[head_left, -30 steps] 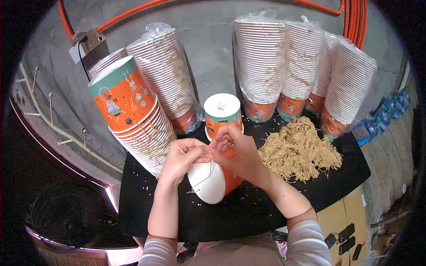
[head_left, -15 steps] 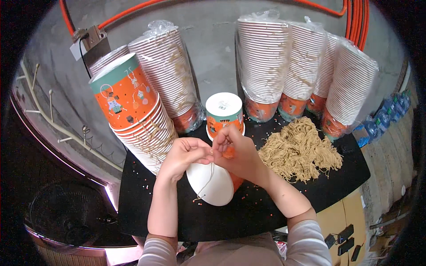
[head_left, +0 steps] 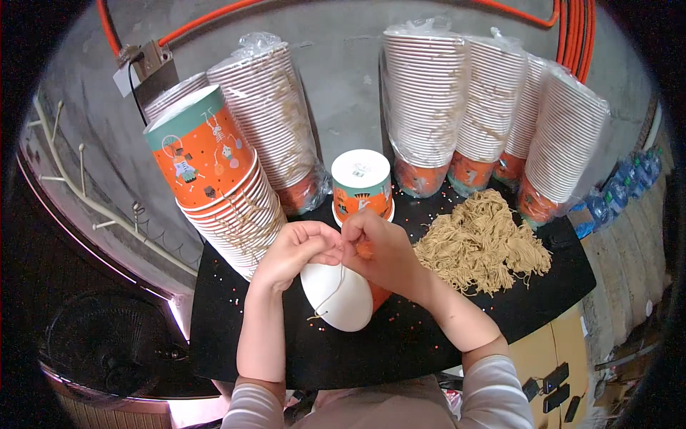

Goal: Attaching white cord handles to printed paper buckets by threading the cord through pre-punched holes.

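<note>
A paper bucket, orange on its outer wall, lies tilted on the table below my hands, its white oval side [head_left: 346, 304] facing me. A thin tan cord [head_left: 333, 292] hangs down across the white from my fingertips, its loose end by the lower left edge. My left hand [head_left: 300, 252] is closed in a pinch on the cord at the bucket's upper edge. Right against it, my right hand [head_left: 382, 250] also pinches the cord, fingers curled. The exact spot between the fingertips is hidden. Just beyond stands an upside-down orange and green bucket [head_left: 362, 182].
A leaning stack of buckets [head_left: 207, 157] rises at the left, near plastic-wrapped stacks [head_left: 264, 107]. More wrapped stacks [head_left: 425, 100] stand at the back right. A heap of tan cords [head_left: 489, 247] lies right of my hands on the black table [head_left: 443, 343], with small bits scattered about.
My right hand has dipped slightly toward the bucket, still pinching. The bucket has tilted a little, and the cord's loose end has shifted slightly left and up.
</note>
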Demonstrator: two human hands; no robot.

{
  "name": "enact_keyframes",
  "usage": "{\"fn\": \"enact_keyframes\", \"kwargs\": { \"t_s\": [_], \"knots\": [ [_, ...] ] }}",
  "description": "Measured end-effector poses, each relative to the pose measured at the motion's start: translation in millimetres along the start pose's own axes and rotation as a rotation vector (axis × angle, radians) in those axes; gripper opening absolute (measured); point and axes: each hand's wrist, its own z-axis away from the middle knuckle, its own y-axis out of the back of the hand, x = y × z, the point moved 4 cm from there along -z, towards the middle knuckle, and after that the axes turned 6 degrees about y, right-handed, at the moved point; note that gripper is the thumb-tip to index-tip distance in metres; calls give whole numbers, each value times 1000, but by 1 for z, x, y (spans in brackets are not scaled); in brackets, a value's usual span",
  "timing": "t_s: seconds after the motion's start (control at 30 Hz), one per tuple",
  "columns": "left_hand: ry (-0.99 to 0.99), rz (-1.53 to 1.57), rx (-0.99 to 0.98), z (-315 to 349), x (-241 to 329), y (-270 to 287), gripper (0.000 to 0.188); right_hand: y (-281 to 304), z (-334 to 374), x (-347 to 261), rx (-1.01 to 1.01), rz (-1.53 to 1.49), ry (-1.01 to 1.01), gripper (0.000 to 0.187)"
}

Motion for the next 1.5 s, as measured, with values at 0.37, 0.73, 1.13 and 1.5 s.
{"fn": "enact_keyframes", "kwargs": {
  "t_s": [0.37,0.73,1.13,1.5],
  "knots": [
    [-5,15,-56,-1,-4,0,19,-2,1,2,0,24,52,32],
    [-46,-7,-52,-1,-4,4,14,-1,-1,4,-8,-101,-31,30],
    [-80,-104,53,2,2,3,10,5,-5,-2,-123,-112,-166,30],
    [-178,-261,157,14,11,0,3,0,1,6,-134,-238,-250,27]
  ]
}}
